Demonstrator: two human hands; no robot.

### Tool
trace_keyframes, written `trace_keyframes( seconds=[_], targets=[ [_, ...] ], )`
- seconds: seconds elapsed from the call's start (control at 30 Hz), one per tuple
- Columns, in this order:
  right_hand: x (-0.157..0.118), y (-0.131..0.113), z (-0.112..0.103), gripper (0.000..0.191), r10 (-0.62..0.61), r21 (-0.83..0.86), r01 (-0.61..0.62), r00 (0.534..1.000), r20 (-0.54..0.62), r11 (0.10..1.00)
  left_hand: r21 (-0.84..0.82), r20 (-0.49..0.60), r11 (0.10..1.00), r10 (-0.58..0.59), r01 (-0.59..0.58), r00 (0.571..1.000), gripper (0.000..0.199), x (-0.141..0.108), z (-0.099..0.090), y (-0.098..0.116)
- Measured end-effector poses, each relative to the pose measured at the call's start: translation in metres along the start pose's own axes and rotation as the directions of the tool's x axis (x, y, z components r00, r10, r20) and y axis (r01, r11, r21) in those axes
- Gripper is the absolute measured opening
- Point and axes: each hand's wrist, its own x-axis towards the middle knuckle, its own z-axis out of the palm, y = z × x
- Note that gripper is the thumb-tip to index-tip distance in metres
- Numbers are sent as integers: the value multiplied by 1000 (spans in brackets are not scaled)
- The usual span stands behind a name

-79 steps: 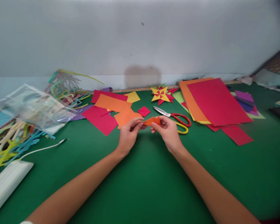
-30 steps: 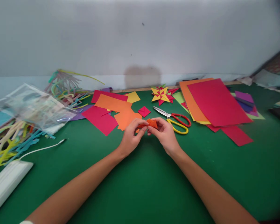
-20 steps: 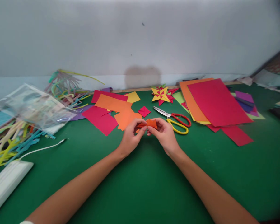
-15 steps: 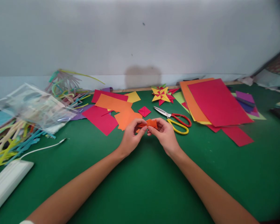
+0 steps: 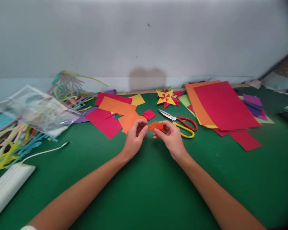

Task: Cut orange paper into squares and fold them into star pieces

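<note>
A small folded piece of orange paper [image 5: 156, 126] is held up between my two hands, above the green table. My right hand [image 5: 170, 135] pinches its right part with the thumb on top. At its left tip, my left hand [image 5: 135, 137] closes thumb and fingers on the paper. Just beyond the hands lies a folded red paper square [image 5: 149, 114]. Scissors [image 5: 182, 123] with one red and one yellow handle lie partly open, close to my right hand. Past them rest folded paper stars [image 5: 165, 97] in yellow, red and green.
Loose orange sheets [image 5: 117, 106] and red sheets [image 5: 105, 122] lie left of centre. Large red card [image 5: 227, 103] tops a stack on the right. Coloured fuzzy sticks [image 5: 12, 147], a clear plastic bag [image 5: 42, 107] and a white power strip with cable [image 5: 12, 179] sit on the left.
My left fingers have drawn slightly left from the middle of the orange paper to its tip, showing more of it. The right hand stays nearly in place.
</note>
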Motion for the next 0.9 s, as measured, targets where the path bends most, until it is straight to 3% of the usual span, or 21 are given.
trace_keyframes(
  seconds=[0.23,0.9],
  targets=[
    [2,3,-4,25,-17,4,17,1000,11,1000,57,21,998,-41,39,999,24,1,-2,0],
    [3,-1,-5,28,36,48,-37,999,14,998,111,-20,994,11,-9,1000,25,0,-2,-1]
  ],
)
